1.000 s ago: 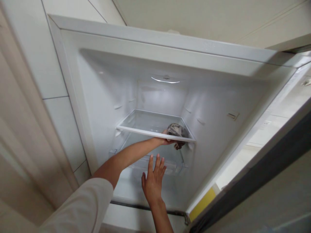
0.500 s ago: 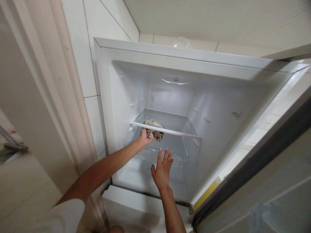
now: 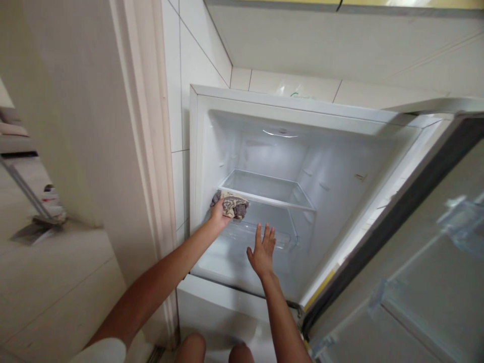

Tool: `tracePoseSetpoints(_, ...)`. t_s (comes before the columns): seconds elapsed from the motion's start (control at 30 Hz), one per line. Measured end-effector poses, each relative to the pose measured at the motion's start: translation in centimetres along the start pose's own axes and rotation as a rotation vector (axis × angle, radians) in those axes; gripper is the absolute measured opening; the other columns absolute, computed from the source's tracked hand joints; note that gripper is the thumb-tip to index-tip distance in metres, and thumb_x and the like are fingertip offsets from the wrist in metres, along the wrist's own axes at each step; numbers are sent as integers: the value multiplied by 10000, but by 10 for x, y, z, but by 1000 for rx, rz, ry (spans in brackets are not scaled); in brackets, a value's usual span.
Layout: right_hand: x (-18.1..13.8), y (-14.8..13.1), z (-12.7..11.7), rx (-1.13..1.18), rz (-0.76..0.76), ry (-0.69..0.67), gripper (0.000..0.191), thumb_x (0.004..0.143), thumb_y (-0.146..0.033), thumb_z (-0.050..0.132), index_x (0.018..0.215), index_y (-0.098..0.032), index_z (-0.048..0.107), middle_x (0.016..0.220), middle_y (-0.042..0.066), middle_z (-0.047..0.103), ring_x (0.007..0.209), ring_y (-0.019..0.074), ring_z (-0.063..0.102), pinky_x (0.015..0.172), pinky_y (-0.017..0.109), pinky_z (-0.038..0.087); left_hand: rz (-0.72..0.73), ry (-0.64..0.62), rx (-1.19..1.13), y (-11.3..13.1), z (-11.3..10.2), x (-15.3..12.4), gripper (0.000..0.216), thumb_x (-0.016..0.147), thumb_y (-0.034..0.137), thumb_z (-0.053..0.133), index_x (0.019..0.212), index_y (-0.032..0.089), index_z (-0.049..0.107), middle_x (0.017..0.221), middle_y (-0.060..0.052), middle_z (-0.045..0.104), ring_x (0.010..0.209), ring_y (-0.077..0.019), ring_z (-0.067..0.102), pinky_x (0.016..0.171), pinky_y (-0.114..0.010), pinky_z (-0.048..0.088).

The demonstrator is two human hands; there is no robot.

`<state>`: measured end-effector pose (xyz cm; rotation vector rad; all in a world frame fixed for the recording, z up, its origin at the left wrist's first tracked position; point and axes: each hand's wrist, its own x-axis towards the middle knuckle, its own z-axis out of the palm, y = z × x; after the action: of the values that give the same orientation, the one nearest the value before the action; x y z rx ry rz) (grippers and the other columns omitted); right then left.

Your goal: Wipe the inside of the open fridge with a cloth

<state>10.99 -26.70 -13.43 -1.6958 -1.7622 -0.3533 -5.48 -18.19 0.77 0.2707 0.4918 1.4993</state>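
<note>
Plainly, left hand (image 3: 218,216) grips cloth (image 3: 237,206); right hand (image 3: 261,258) extended, fingers (image 3: 266,234) parted.

No legible text; green marking (image 3: 295,95) on clear plastic (image 3: 282,90) by fridge (image 3: 242,97) unreadable.

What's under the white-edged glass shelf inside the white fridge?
A clear lower shelf, partly behind the right hand and the grey-beige patterned cloth in the left hand; anything they cover is hidden.
</note>
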Motion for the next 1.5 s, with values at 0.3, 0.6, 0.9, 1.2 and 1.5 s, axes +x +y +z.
tracePoseSetpoints(0.3, 4, -2, -10, 86, 42, -38, 873, 838, -208, 597, 1634, -172, 241, 1720, 210, 107, 1597, 400, -23, 1194, 638, 286, 138, 6, -3, 36, -11, -127, 223, 897, 213, 598, 1094, 173, 696, 863, -23, 782, 788, -161, 746, 756, -269, 632)
tracePoseSetpoints(0.6, 9, 9, -28, 264, 61, -118, 762, 841, -241, 615, 1565, -137, 399, 1697, 208, 220, 1605, 344, 52, 1224, 584, 277, 492, 173, -55, 57, -63, -206, 347, 833, 316, 620, 1155, 239, 722, 1096, -21, 796, 1200, -235, 689, 1130, -405, 489)
tracePoseSetpoints(0.9, -7, -10, -62, 713, 191, 112, 603, 871, -400, 537, 1399, -109, 565, 1624, 236, 366, 1516, 308, 362, 1168, 536, 406, 390, 280, -108, 38, -124, -215, 348, 830, 510, 590, 1066, 314, 753, 998, 4, 806, 1175, -271, 695, 1027, -448, 548)
tracePoseSetpoints(1.2, -59, -84, -140, 1241, 185, -3, 361, 899, -422, 707, 1196, -218, 708, 1242, 130, 730, 1112, 233, 714, 962, 428, 591, 429, 419, 75, 3, -104, -227, 367, 766, 390, 723, 1111, 265, 710, 1120, -22, 773, 1198, -258, 676, 1083, -417, 514)
tracePoseSetpoints(1.5, -106, -135, -187, 1008, -186, 78, 473, 951, -171, 554, 1401, -302, 620, 1379, 90, 657, 1226, 212, 659, 956, 371, 616, 766, 298, 400, -23, -71, -240, 603, 769, 396, 827, 1300, 240, 589, 1382, -113, 648, 1273, -273, 629, 1106, -397, 489)
